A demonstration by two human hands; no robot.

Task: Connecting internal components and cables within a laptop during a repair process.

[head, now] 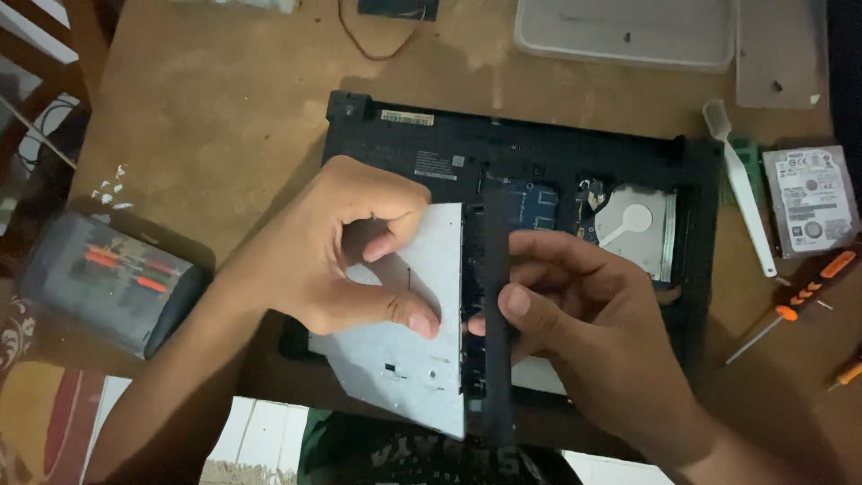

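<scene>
Hands centre frame, both on the slim optical drive (409,359), which is out of its bay and held up over the laptop (503,153) lying base-up. Left hand (337,247) grips the drive's silver metal body: thumb pressed flat on the top face near the front edge, index curled down beside it, other fingers tucked under, so a firm pinch. Right hand (588,328) works the black bezel strip (496,314) along the drive's front edge: thumb pad on the strip's near face, fingers wrapped behind it, pinching it. Can't tell if the strip is clipped on or coming free; it sits flush along most of the edge.

Progress, as I judge it: well into teardown. Bottom cover is off, blue board (536,202) exposed mid-frame, and a silver hard drive w/ round label (639,229) sits in its bay right of centre. A second hard drive (811,199) lies loose on the table (206,117) at right, beside a white plastic pry tool (741,184). Orange-handled screwdrivers (804,301) lower right, grey bit case (108,280) at left, clear plastic tray (628,31) top of frame w/ what look like small screws inside.

Left to do, prob: settle the bezel on or off, then the drive's place in the side bay.
</scene>
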